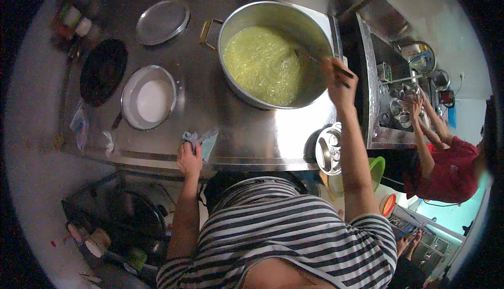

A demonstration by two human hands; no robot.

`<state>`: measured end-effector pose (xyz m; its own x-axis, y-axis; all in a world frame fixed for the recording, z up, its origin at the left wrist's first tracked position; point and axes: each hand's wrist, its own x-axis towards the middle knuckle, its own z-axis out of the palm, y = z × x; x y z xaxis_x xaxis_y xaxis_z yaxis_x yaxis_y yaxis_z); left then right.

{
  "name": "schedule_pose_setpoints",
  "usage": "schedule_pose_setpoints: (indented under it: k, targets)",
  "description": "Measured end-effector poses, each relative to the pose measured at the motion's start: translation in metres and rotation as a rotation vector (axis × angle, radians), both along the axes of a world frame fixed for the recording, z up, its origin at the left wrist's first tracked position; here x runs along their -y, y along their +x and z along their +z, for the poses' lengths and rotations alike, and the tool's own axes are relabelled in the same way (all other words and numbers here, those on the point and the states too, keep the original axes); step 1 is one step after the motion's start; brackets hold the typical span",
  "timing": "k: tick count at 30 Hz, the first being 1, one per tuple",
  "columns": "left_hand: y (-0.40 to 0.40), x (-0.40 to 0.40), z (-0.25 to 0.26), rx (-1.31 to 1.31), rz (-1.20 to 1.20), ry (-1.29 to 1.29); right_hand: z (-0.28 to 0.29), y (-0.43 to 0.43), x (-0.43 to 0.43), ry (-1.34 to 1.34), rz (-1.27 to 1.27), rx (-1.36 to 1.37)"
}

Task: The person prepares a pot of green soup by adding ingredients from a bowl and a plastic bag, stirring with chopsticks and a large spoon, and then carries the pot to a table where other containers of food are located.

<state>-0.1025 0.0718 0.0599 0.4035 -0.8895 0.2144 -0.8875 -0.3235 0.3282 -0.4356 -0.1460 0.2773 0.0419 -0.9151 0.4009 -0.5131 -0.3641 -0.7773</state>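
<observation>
My right hand (343, 84) grips a dark-handled utensil (343, 71) over the right rim of a large metal pot (252, 99). The utensil slants down into yellow-green liquid (262, 66) with a rippled surface; its lower end is hard to make out. At the counter's front edge, my left hand (189, 160) is closed on a crumpled blue-grey cloth (190, 137), one flap of it spread to the right. Left of the big pot stands a smaller pan (125, 110) with a white substance (152, 100) inside.
Metal lids (163, 22) lie at the back left, near a dark round plate or lid (104, 72). A stainless compartment tray (328, 151) rests by my right forearm. On the right, a co-worker in a red shirt (453, 171) reaches into a sink area with metal dishes (401, 112).
</observation>
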Motion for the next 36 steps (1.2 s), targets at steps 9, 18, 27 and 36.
schedule_pose_setpoints:
  k: [9, 18, 27, 36]
  targets:
    - [0.001, -0.002, 0.004, -0.016, -0.009, 0.031, 0.061, -0.012, -0.056, 0.459, -0.012, 0.138]
    - [0.000, 0.000, 0.001, -0.003, -0.013, 0.129, 0.078, -0.041, -0.027, 0.280, -0.190, -0.049]
    - [-0.001, 0.003, 0.005, 0.018, -0.018, 0.146, 0.056, -0.042, -0.009, 0.352, -0.106, -0.019]
    - [-0.002, 0.007, 0.005, 0.042, -0.047, 0.059, 0.058, -0.046, -0.006, 0.177, -0.098, -0.021]
